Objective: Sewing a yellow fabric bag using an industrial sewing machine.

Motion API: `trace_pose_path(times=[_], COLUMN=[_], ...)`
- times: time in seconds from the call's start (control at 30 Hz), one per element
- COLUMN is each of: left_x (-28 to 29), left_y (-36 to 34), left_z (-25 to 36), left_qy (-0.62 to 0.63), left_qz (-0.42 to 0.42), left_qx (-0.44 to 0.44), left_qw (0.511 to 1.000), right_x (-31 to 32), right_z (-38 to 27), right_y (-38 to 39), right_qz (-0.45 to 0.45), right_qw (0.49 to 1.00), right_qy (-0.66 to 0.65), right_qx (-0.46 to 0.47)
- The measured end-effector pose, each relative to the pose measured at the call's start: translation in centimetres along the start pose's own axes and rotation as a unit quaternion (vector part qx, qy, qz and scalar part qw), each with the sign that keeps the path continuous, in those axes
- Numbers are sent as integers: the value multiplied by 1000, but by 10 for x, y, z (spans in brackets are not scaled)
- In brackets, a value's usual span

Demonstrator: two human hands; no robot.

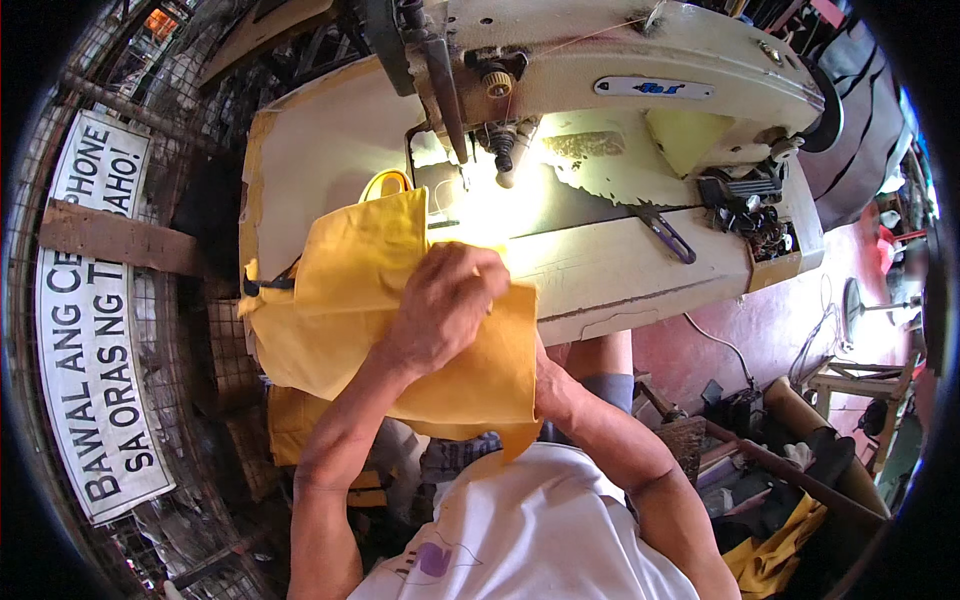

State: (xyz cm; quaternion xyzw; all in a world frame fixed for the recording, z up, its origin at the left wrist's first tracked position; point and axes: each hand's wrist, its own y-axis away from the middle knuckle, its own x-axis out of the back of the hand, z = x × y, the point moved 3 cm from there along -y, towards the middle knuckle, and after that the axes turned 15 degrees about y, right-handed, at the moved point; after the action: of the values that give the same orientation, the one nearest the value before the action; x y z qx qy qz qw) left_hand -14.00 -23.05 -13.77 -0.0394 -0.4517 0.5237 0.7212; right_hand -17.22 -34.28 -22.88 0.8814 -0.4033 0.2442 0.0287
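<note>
A large piece of yellow fabric (330, 290), perhaps a bag panel, lies over the front left of the sewing machine table and hangs down toward my lap. A looped yellow strap (385, 184) stands up at its far edge, close to the needle area. My left hand (450, 300) is over the fabric's upper right part with its fingers curled in, slightly blurred; what they pinch is hidden. Behind the fabric's right edge goes my right hand (546, 382); only the wrist area shows and its fingers are covered.
The cream sewing machine (620, 50) spans the back, its lamp glaring near the needle. Thread snips (668, 235) and a tray of small metal parts (770, 240) are on the right of the table (620, 270). A wire grille with a sign (100, 330) stands left; clutter fills the lower right.
</note>
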Motion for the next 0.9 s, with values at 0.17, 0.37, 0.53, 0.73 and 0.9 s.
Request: trace_pose_path(times=[0.17, 0.37, 0.53, 0.73, 0.9], left_x=[3, 5, 7, 12, 11], left_y=[-7, -19, -21, -22, -25], left_z=[-26, -46, -54, -63, -64], left_qy=[29, -3, -24, 4, 23], left_qz=[-97, -27, -49, -54, -56], left_qx=[10, 141, 130, 157, 153], left_qw=[995, 990, 990, 986, 986], right_x=[-10, -25, -10, -8, -1], right_z=[10, 17, 4, -3, -7], right_y=[-3, -2, -4, -9, -5], right_qz=[39, -50, -20, -60, -31], right_qw=[978, 934, 926, 803, 950], right_qy=[193, -343, -371, -591, -308], right_qx=[72, -84, -76, -38, -47])
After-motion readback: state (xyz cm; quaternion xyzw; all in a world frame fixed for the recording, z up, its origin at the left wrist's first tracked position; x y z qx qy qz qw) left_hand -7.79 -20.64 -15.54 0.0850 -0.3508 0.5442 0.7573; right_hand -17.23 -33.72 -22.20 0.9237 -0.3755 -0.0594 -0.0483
